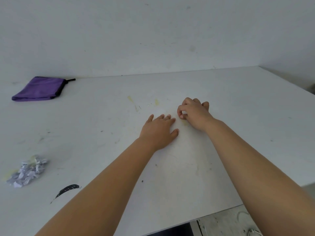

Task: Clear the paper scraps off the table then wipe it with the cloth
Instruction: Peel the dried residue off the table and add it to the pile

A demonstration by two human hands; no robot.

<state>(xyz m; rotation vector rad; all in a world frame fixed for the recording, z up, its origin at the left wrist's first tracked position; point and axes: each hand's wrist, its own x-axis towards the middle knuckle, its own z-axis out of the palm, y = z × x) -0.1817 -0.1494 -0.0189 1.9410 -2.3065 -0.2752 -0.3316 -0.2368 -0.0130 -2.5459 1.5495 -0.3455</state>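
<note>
Pinching at something too small to make out, the right hand (pixel 192 113) curls beside the flat, spread left hand (pixel 159 130). Paper scraps (pixel 28 171) sit heaped well to the left, cloth (pixel 40 89) beyond them — a careless sweep could scatter that pile.
</note>
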